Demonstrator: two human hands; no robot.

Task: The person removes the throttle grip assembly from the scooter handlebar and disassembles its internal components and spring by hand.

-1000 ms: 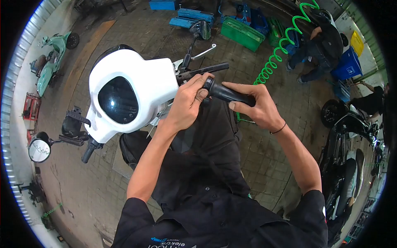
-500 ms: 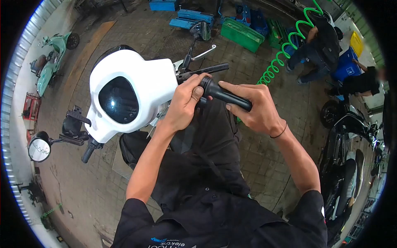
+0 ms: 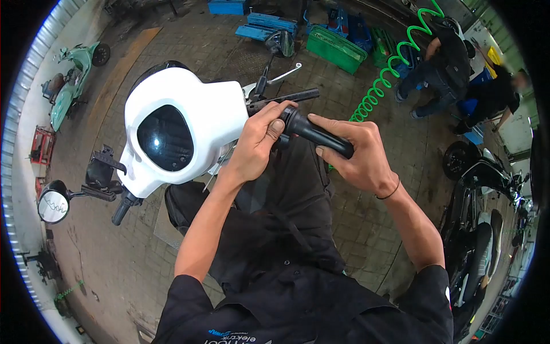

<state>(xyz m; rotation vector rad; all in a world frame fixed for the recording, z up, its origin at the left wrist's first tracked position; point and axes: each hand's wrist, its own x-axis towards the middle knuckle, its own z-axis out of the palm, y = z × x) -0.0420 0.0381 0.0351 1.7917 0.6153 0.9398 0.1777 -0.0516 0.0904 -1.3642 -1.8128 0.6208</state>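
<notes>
A black rubber handlebar grip (image 3: 321, 137) slants across the space in front of my lap. My right hand (image 3: 366, 153) is closed round its outer end, thumb below and fingers above. At its flanged inner end, my left hand (image 3: 259, 140) is closed with thumb and fingers pinching. Just behind the grip, a bare black bar (image 3: 301, 96) sticks out from the white scooter front (image 3: 215, 109); whether grip and bar join is hidden by my left hand. A silver brake lever (image 3: 285, 74) and a mirror (image 3: 281, 44) lie beyond. The scooter's dark display (image 3: 163, 139) faces up.
Left of the scooter are its other grip (image 3: 123, 209) and a round mirror (image 3: 54, 202). A green toolbox (image 3: 335, 49) and coiled green hose (image 3: 372, 97) lie ahead. Two people work at the right, near a parked black motorcycle (image 3: 475, 229). A mint scooter (image 3: 71, 86) stands far left.
My right hand and the outer end of the grip have shifted slightly right and down. My left hand stays nearly in place. One person at far right has changed posture, an arm now reaching down.
</notes>
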